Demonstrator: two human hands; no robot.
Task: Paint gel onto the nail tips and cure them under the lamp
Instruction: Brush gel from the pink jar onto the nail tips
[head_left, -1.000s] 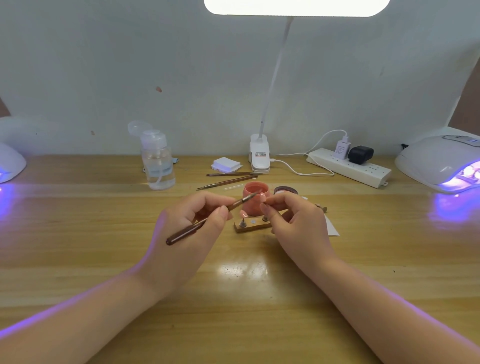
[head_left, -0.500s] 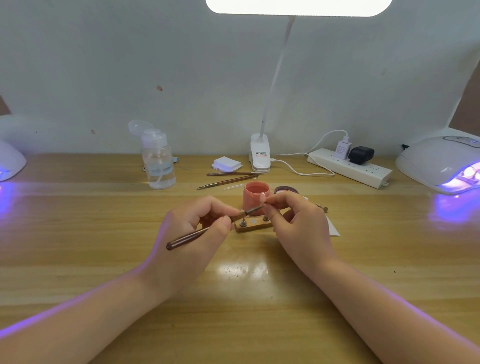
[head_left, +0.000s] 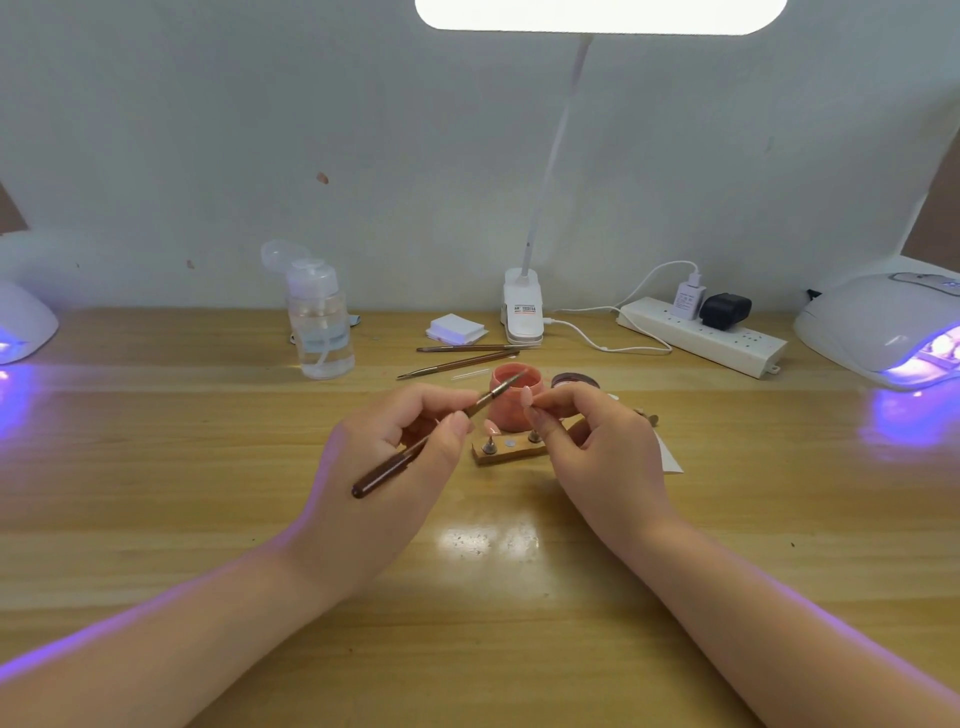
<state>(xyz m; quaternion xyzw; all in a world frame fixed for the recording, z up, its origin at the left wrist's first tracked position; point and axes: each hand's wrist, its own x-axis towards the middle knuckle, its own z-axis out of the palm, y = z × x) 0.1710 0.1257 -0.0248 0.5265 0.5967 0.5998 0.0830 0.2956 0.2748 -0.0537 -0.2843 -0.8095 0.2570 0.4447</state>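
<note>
My left hand (head_left: 384, 457) grips the brush (head_left: 436, 434); its tip has lifted off the nail tip (head_left: 526, 396) and now sits over the gel pot (head_left: 514, 397) at 12 o'clock, likely reloading. My right hand (head_left: 597, 447) pinches the nail tip. The lit cure lamp (head_left: 878, 327) waits at 2 o'clock.

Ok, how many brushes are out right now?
3. One brush held in the left hand, and two spare brushes lying on the table behind the pink jar.
</note>
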